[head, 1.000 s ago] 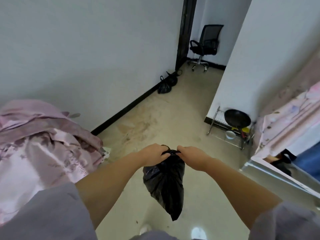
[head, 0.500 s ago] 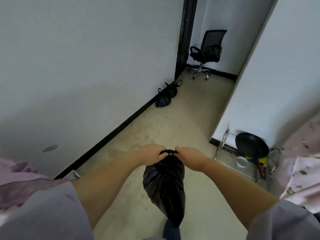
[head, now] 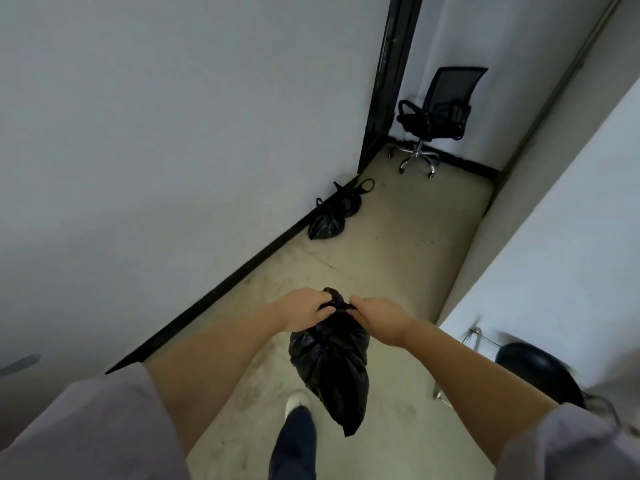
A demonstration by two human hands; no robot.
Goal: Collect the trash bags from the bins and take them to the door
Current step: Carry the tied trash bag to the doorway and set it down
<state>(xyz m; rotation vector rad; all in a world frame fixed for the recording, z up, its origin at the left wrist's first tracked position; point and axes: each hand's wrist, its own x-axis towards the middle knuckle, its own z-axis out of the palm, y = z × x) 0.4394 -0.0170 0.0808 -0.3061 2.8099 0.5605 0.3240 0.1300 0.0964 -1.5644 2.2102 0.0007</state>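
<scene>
A filled black trash bag [head: 332,368] hangs in front of me above the floor. My left hand [head: 304,308] and my right hand [head: 377,318] both grip its gathered top, close together. Further down the corridor two tied black trash bags [head: 332,216] lie on the floor against the left wall, just before the black door frame [head: 384,81].
A black office chair [head: 436,116] stands beyond the door frame. A wire rack with a black pan [head: 533,368] sits at the right wall. White walls close the corridor on both sides. My leg and white shoe [head: 294,403] are below the bag.
I have walked forward along the corridor: the pink bedding at left has left the view, the floor bags and chair are nearer, the pan rack has slid to the lower right.
</scene>
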